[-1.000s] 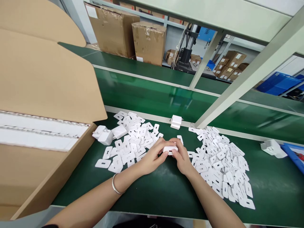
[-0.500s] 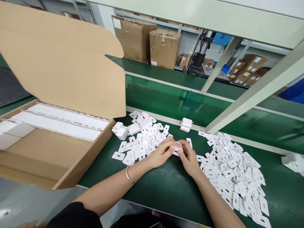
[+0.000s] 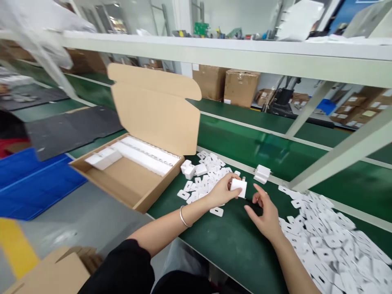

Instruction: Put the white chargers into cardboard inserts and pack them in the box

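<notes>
My left hand (image 3: 222,190) grips a small white charger block (image 3: 238,187) just above the green bench (image 3: 232,241). My right hand (image 3: 265,212) hovers beside it to the right, fingers loosely apart and holding nothing. A pile of flat white plastic pieces (image 3: 206,173) lies left of my hands, with a few white chargers (image 3: 190,168) at its far edge. A bigger pile of the same white pieces (image 3: 333,241) spreads to the right. One more white charger (image 3: 261,174) rests at the bench's far rail.
An open cardboard box (image 3: 134,179) with its lid up stands at the left, white chargers lined along its back. Behind runs a green conveyor (image 3: 275,147) under a pale shelf frame (image 3: 343,155). Blue bins (image 3: 33,183) sit on the floor at left; brown cartons (image 3: 240,87) behind.
The view has swung left and pulled back. My right hand has let go of the charger and moved off to the right; my left hand now holds the charger alone, lifted slightly.
</notes>
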{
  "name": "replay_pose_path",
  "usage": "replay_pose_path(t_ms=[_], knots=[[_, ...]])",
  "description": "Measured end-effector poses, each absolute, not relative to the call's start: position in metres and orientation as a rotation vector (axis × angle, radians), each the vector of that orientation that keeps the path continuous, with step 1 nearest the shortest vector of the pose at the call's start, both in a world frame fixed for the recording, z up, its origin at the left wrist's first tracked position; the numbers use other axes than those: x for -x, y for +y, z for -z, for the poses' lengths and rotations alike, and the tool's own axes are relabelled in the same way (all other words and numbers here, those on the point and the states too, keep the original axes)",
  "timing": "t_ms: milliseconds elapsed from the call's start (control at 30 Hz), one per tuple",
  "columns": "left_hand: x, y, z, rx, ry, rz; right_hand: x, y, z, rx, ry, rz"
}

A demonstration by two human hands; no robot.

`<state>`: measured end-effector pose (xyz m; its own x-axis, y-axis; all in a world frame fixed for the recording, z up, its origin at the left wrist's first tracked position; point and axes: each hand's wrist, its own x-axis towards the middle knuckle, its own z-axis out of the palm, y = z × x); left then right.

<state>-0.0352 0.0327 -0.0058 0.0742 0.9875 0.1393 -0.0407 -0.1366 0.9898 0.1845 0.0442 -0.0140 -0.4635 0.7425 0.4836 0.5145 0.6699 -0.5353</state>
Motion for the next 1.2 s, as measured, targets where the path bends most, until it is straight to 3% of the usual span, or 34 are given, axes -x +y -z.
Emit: replay_pose_path(t_ms=[300, 333, 467, 600, 933, 1200], knots=[[0.252, -0.036, -0.055, -1.284, 2.224, -1.643, -0.186, 0.05, 0.017, 1.27, -1.898, -0.31], [0.279, -0.044, -0.057, -1.221, 2.362, -1.589, -0.187, 0.05, 0.017, 1.306, -1.872, -0.309], [0.365, -0.071, -0.05, -0.961, 3.088, -0.697, -0.186, 0.054, 0.019, 1.422, -1.81, -0.307], [0.409, -0.079, -0.035, -0.909, 3.12, -0.312, -0.186, 0.06, 0.019, 1.499, -1.804, -0.286], [0.429, -0.053, -0.01, -0.713, 3.153, -0.466, -0.192, 0.076, 0.024, 1.592, -1.841, -0.143], [0.416, -0.063, -0.022, -0.76, 3.147, -0.455, -0.206, 0.091, 0.058, 1.54, -2.02, -0.057]])
